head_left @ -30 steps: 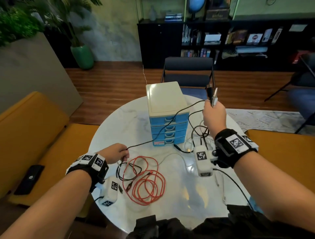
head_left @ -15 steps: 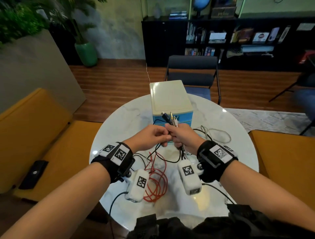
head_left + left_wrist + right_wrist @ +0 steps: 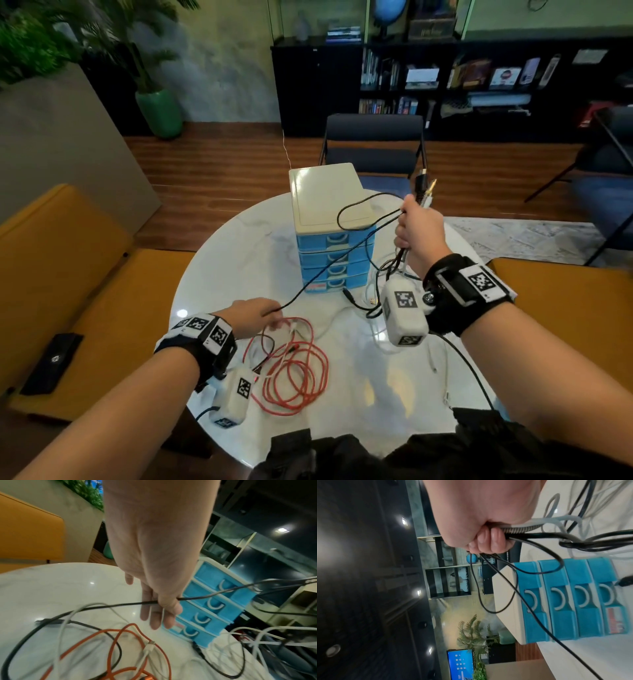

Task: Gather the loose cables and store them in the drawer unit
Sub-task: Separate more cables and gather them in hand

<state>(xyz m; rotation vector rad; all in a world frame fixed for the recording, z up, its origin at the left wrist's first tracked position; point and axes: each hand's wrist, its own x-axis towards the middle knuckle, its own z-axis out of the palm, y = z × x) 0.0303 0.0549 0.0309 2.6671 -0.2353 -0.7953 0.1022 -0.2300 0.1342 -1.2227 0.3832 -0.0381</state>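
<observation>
A blue drawer unit [image 3: 334, 257] with a cream top stands mid-table, all drawers closed; it also shows as the drawer unit [image 3: 212, 605] and the drawer unit [image 3: 573, 599]. My right hand [image 3: 419, 236] is raised right of it, fist curled round a bundle of cable ends [image 3: 424, 192] whose plugs stick up; the fingers [image 3: 489, 539] clamp black and white cables. A black cable [image 3: 342, 263] runs taut down to my left hand [image 3: 258, 317], which pinches the black cable [image 3: 197, 598] between thumb and fingers low over the table. A red cable coil [image 3: 294, 363] lies by it.
White cables [image 3: 376, 329] and a black plug end [image 3: 349, 294] lie tangled right of the drawers on the round white marble table [image 3: 239, 260]. Yellow benches [image 3: 68, 274] flank the table, a black phone [image 3: 51, 361] on the left one. A dark chair [image 3: 373, 144] stands behind.
The hands met in front of the drawers half a second ago. They have since parted: the right rose up and right with the cable ends, the left dropped toward the red coil, drawing the black cable taut.
</observation>
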